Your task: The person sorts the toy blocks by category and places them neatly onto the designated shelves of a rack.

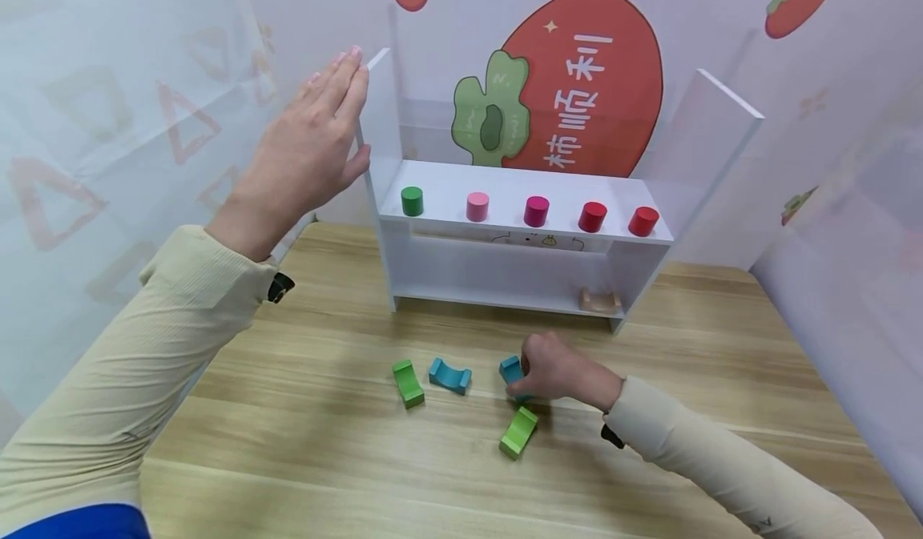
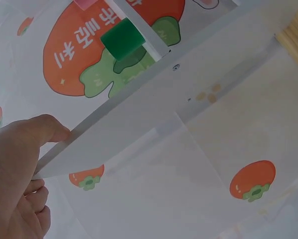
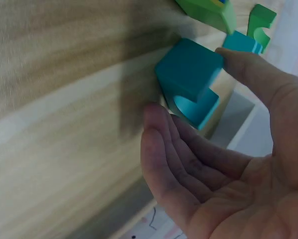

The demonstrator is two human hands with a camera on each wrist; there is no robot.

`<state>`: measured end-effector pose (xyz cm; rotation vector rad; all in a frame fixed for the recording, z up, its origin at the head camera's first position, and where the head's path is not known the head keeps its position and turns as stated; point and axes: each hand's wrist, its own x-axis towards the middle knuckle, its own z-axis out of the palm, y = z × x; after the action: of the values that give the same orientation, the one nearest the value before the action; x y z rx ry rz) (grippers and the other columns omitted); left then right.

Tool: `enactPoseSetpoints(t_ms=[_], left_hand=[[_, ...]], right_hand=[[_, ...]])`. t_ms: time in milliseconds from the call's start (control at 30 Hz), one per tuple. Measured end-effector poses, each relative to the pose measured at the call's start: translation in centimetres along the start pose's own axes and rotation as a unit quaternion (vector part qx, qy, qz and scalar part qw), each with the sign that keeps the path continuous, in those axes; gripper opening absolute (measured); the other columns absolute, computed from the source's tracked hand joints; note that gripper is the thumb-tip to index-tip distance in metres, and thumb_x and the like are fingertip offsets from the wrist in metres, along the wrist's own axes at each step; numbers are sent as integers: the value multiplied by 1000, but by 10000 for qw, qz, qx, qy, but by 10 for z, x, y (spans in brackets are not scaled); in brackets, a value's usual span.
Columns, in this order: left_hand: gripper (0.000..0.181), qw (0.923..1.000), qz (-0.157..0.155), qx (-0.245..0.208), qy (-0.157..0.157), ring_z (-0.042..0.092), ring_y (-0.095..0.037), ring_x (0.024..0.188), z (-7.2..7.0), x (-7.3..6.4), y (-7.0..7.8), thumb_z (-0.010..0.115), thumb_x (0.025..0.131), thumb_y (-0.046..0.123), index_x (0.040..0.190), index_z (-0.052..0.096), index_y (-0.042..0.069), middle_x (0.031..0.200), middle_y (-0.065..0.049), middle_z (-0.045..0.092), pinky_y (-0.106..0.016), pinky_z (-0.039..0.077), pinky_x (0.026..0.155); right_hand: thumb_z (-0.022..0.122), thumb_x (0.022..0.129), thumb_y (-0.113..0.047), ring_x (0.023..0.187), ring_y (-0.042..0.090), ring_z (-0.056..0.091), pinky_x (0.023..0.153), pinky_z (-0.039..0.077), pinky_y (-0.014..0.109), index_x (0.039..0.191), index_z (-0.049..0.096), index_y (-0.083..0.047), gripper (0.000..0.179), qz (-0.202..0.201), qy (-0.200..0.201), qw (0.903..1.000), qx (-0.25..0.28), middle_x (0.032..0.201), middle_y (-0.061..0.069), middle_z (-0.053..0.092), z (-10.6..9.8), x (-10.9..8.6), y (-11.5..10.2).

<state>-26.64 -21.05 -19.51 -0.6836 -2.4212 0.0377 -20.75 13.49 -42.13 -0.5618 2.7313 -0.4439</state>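
Looks bright and evenly lit in the head view, with soft shadows on the wooden table. Appears dimmer in the 2 wrist views, with a blurred shadow beside the blue block.

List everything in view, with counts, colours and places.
Shelf unit: 1, white, on table
Cylinders: 5, green, pink, magenta, red, red, along upper shelf
Tan notched block: 1, tan, lower shelf, right end
Blue notched blocks: 2, blue, table
Green notched blocks: 2, light green, table
Table: 1, wood-grain, beneath shelf
Persimmon-print backdrop: 1, pale, behind shelf
Blue cloth: 1, blue, below left sleeve
Sleeves: 2, beige, forearms
Wrist straps: 2, black, cuffs
Left hand: 1, bare, gripping shelf's left panel
Right hand: 1, bare, pinching blue block
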Motion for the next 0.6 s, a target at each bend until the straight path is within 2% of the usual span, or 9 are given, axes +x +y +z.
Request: enactPoseSetpoints(t_ms=[167, 367, 500, 600], left_hand=[[78, 10000, -29, 23, -26, 24, -40, 163, 0, 1, 1, 59, 98, 11, 163, 21, -11, 175, -24, 19, -53, 22, 134], [77, 10000, -30, 24, -19, 24, -40, 163, 0, 0, 1, 58, 98, 11, 163, 21, -11, 175, -24, 20, -53, 23, 134], [77, 10000, -32, -1, -12, 24, -40, 163, 1, 0, 1, 57, 98, 11, 163, 21, -11, 175, -24, 20, -54, 23, 134], [78, 10000, -29, 1, 4, 24, -40, 163, 1, 1, 1, 58, 98, 11, 163, 21, -11, 175, -25, 20, -54, 22, 134]], right_hand=[[90, 81, -32, 52, 8, 42, 49, 31, 21, 55, 56, -15, 46, 265, 25, 9996, -1, 53, -8, 45, 6, 2, 0], [88, 78, -26, 52, 10, 42, 49, 32, 22, 61, 55, -13, 39, 353, 82, 9993, -79, 56, -5, 45, 10, 6, -3], [88, 76, -19, 54, 10, 43, 49, 33, 22, 66, 56, -12, 34, 237, 66, 9997, -76, 59, -5, 47, 8, 8, -2], [86, 76, -13, 56, 9, 46, 49, 36, 20, 66, 59, -10, 30, -126, 45, 9999, -60, 60, -4, 52, -1, 9, 2]])
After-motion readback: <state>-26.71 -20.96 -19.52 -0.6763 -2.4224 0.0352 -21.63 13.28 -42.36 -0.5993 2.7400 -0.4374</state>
